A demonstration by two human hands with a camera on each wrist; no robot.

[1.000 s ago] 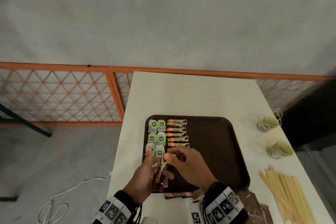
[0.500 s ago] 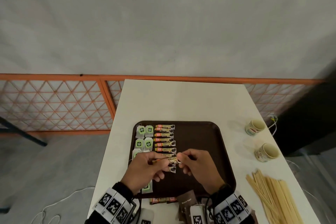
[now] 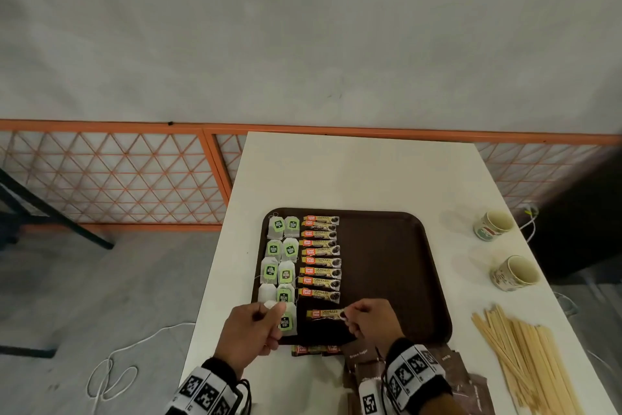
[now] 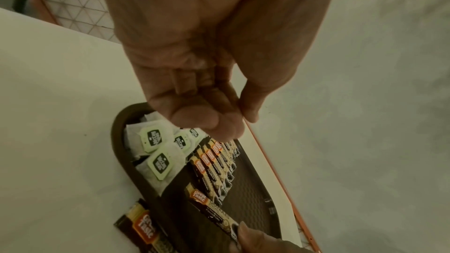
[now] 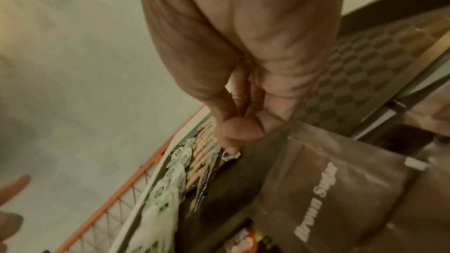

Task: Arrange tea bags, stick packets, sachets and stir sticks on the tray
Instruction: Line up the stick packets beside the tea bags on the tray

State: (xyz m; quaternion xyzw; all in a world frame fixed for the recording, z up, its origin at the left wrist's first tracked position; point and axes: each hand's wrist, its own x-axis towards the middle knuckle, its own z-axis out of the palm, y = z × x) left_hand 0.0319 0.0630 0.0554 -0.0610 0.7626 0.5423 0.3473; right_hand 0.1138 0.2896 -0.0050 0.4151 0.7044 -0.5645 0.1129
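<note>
Head view: at the table's (image 3: 353,172) near edge, brown sachets (image 3: 365,359) are lying beside the right wrist, with stir sticks (image 3: 525,364) near the right edge. The right hand (image 3: 370,322) is pinching one stick packet (image 3: 324,313) by its end, just above the tray (image 3: 387,263) near its front edge. The left hand (image 3: 250,330) is hovering with fingers curled and holding nothing over the nearest tea bag (image 3: 287,322) at the tray's front left corner. Farther back, tea bags and packets are lying in columns along the tray's left side.
</note>
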